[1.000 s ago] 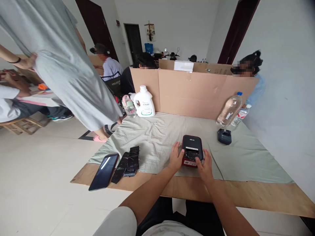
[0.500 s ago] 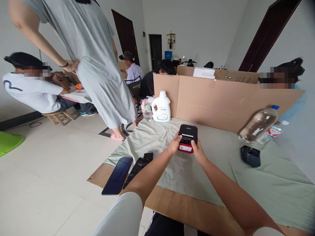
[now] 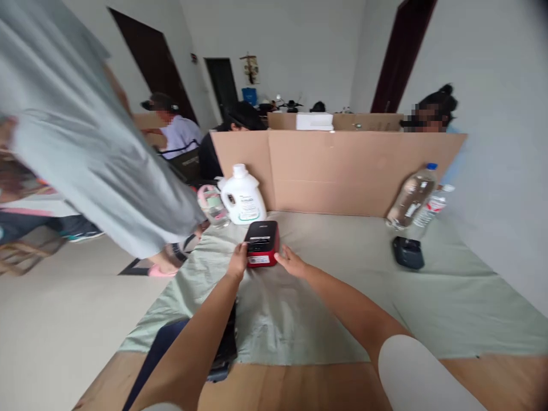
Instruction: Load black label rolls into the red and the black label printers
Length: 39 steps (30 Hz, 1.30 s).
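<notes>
A small black-and-red device (image 3: 262,244), which looks like a label printer, stands on the green cloth in front of a white jug. My left hand (image 3: 238,261) holds its left side, with the fingers against the edge. On the other side, my right hand (image 3: 291,261) has its fingers spread beside the device's right edge; whether a fingertip still touches it is hard to tell. Beneath my left forearm lie a dark blue phone (image 3: 165,342) and some black phone-like items (image 3: 225,348), partly covered.
A white jug (image 3: 244,197) and a pink-handled water bottle (image 3: 214,205) stand behind the device. A cardboard panel (image 3: 334,171) closes off the table's back. At right are a large clear bottle (image 3: 413,197), a smaller bottle (image 3: 432,206) and a black object (image 3: 408,253). Other people sit or stand beyond.
The view has turned right and moved closer to the table. The label printer has come down onto the cloth near the jug, and my right hand has loosened from its side.
</notes>
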Each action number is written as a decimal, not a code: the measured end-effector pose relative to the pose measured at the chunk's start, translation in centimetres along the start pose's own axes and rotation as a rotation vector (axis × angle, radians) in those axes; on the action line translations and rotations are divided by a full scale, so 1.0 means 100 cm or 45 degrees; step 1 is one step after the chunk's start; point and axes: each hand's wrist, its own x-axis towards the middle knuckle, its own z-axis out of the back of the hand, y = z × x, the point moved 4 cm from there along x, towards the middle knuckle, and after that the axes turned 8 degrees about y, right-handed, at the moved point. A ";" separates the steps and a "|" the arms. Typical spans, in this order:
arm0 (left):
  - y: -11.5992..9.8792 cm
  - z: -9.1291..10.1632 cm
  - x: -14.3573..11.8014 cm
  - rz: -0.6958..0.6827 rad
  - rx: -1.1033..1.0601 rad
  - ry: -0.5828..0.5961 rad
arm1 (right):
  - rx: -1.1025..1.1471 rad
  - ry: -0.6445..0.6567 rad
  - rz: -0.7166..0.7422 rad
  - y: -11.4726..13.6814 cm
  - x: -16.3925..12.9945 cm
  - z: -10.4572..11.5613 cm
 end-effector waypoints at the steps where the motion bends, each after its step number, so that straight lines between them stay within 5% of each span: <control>1: -0.002 -0.001 -0.009 0.013 0.181 -0.157 | -0.103 0.017 -0.066 -0.009 -0.006 0.017; 3: -0.012 -0.017 -0.039 -0.186 0.475 -0.319 | -0.338 -0.038 -0.229 -0.025 -0.020 0.068; 4: -0.017 -0.032 -0.059 -0.355 0.580 -0.261 | -0.423 -0.123 -0.299 -0.031 -0.028 0.100; 6: -0.021 -0.074 -0.106 -0.640 0.740 0.080 | -0.741 -0.346 -0.496 -0.041 -0.049 0.170; 10: -0.008 -0.154 -0.205 -0.818 0.973 0.810 | -1.048 -0.633 -0.770 -0.060 -0.101 0.288; 12: -0.001 -0.177 -0.239 -0.868 1.049 1.011 | -1.087 -0.725 -1.035 -0.076 -0.130 0.326; 15: 0.007 -0.190 -0.270 -0.967 1.112 1.255 | -0.918 -0.698 -1.335 -0.097 -0.168 0.349; 23: 0.018 -0.176 -0.288 -1.098 1.256 1.338 | -0.836 -0.662 -1.302 -0.074 -0.209 0.313; 29: 0.017 -0.169 -0.299 -1.172 1.223 1.369 | -0.788 -0.580 -0.815 -0.020 -0.191 0.217; 33: 0.012 -0.163 -0.298 -1.110 0.982 1.341 | -0.777 -0.459 -0.803 -0.003 -0.186 0.145; 36: 0.010 -0.155 -0.291 -0.983 0.711 1.203 | -0.799 -0.449 -0.760 -0.001 -0.194 0.117; 39: 0.011 -0.151 -0.285 -0.907 0.571 1.033 | -0.732 -0.466 -0.608 -0.005 -0.207 0.114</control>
